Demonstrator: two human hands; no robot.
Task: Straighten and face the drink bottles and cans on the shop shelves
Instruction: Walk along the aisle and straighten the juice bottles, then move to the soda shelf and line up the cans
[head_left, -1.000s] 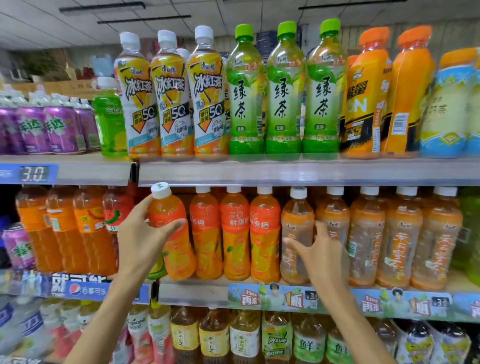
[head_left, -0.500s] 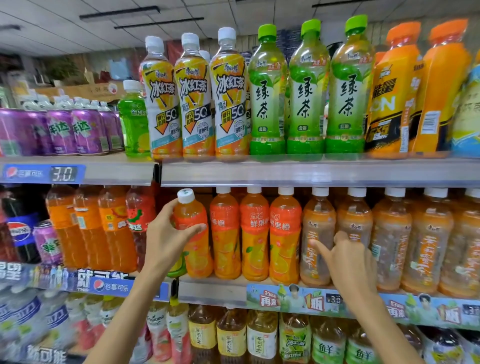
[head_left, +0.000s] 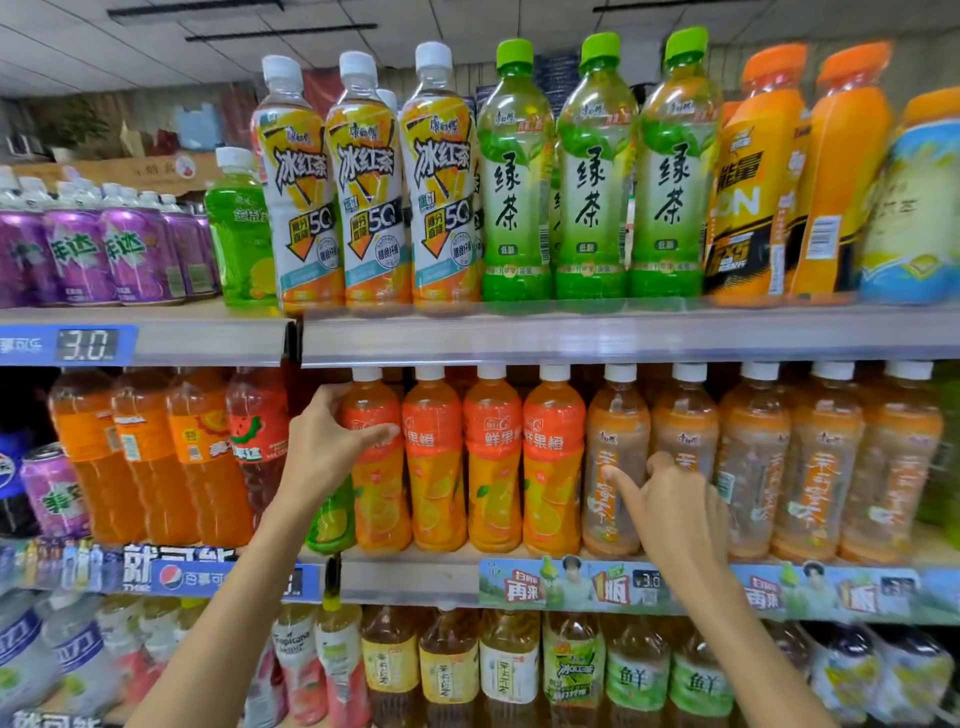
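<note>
On the middle shelf (head_left: 415, 574), at far left, a purple can (head_left: 52, 491) stands beside tall clear plastic bottles of orange soda (head_left: 130, 457) and a red watermelon-label bottle (head_left: 257, 436). Next, the left hand (head_left: 324, 447) is wrapped around the first of four white-capped orange juice bottles (head_left: 376, 467), thumb across its red label band, fingers behind; the bottle stands upright at the shelf's front edge, long axis vertical, in line with its three neighbours (head_left: 493, 457), whose labels face forward and read 鲜果橙. Right of them stands a row of upright brownish tea bottles (head_left: 618, 457) with orange vertical writing. The right hand (head_left: 675, 509) is loosely curled and grips nothing, its index fingertip touching the first tea bottle's label. A price strip (head_left: 647, 580) below reads ¥3.0. Above, yellow bottles (head_left: 369, 187) read 冰红茶, green ones (head_left: 592, 182) 绿茶.
</note>
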